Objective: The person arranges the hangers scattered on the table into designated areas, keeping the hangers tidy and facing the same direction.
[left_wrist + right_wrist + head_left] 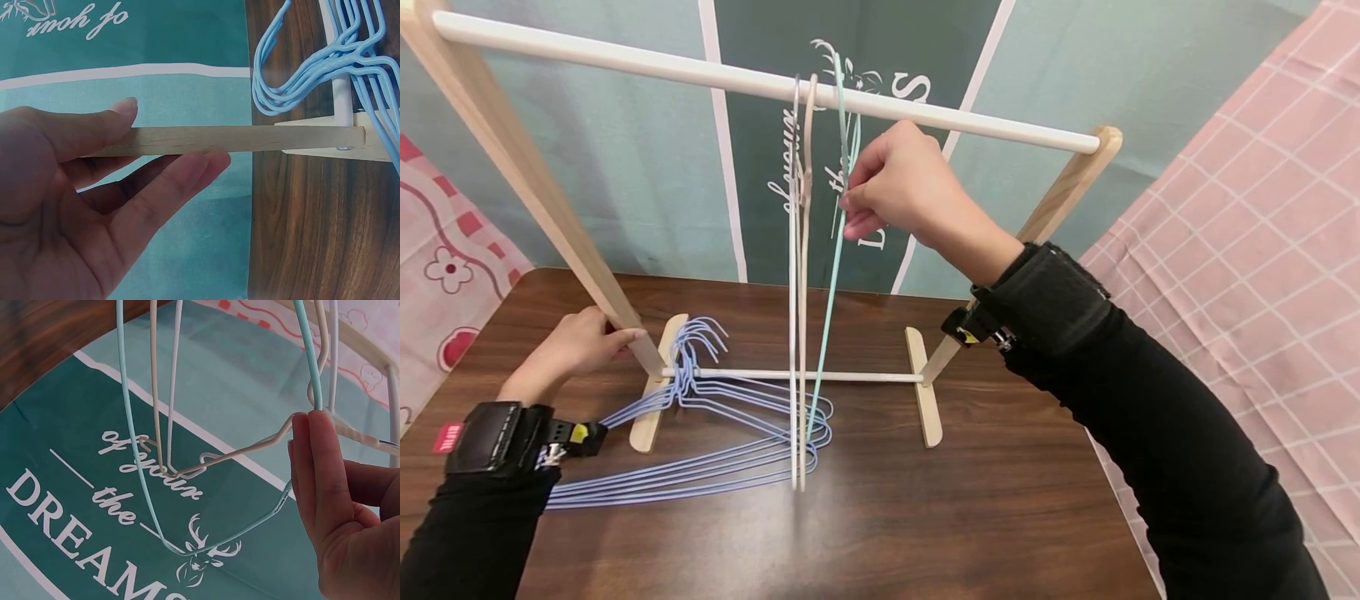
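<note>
A mint-green wire hanger [827, 317] is pinched near its neck between the thumb and fingers of my right hand [906, 183]. Its hook reaches over the white top rail [625, 62] of a small clothes rack; whether it bears on the rail I cannot tell. Just left of it hang a beige hanger [805, 333] and a white hanger [793, 333], both edge-on. Low on the rack's left wooden post [535, 183], my left hand [576, 346] holds on, thumb on one side and fingers on the other, as the left wrist view shows [250, 139].
Several blue wire hangers [685, 367] lie bunched on the brown tabletop [925, 517], hooks beside the post's foot. A thin white lower bar [865, 377] joins the rack's feet. Behind hangs a green printed cloth [880, 250]; pink cloth [1247, 217] covers the right side.
</note>
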Motion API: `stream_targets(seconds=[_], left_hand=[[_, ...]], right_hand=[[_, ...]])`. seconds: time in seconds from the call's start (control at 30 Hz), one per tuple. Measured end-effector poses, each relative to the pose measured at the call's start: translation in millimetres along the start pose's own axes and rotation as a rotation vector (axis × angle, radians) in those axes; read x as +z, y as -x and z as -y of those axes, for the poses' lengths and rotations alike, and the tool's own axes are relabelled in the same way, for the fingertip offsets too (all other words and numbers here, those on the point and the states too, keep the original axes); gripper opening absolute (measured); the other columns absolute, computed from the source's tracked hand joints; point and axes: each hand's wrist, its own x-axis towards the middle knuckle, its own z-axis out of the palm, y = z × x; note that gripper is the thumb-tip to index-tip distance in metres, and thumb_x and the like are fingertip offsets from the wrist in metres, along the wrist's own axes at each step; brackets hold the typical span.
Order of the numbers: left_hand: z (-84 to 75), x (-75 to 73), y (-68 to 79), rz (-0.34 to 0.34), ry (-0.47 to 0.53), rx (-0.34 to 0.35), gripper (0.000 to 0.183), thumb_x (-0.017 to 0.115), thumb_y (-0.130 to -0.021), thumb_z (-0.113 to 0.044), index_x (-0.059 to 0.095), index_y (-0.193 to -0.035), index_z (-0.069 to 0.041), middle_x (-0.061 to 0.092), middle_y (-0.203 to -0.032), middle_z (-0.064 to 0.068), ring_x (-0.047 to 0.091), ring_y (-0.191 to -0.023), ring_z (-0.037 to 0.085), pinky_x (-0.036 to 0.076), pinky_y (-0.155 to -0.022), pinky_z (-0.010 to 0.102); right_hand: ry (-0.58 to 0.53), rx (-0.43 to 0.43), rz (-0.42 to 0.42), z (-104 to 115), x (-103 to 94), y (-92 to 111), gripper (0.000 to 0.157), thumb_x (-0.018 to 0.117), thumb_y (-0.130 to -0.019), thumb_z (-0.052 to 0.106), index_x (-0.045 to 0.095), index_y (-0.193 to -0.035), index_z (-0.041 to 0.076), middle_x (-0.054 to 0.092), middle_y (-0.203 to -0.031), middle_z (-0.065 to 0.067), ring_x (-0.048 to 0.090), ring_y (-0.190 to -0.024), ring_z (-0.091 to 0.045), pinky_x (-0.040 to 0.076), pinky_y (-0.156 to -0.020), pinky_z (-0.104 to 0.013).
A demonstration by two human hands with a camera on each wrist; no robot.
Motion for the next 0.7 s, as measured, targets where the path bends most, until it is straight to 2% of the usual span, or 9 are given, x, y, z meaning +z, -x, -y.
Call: stream_targets(seconds=[0.5,0.7], left_hand=[[-2.8,0.1,0.2,-0.005,-0.002,0.008,0.039,0.051,-0.094,-0.021,0.052,-0.098,0.018,0.055,-0.066,0.012,0.049,-0.057,0.018,0.036,-0.05,0.031],[-3.6,-1.0,0.3,-0.003,-0.006,0.014,0.039,0.051,-0.094,-0.022,0.054,-0.095,0.016,0.056,-0.066,0.011,0.049,-0.057,0.017,0.036,-0.05,0.031]], right_hand=[[0.027,0.017,0.032,-3.2,5.9,-2.6,0.009,0.064,-0.083,0.0,0.064,-0.081,-0.009,0.065,-0.076,-0.016,0.066,-0.059,-0.021,0.052,-0.061,-0.024],[-0.004,0.01,0.032,-6.8,7.5,-2.7,0.008,0.064,-0.083,-0.001,0.064,-0.081,-0.009,0.065,-0.077,-0.018,0.065,-0.057,-0.02,0.052,-0.06,-0.027]])
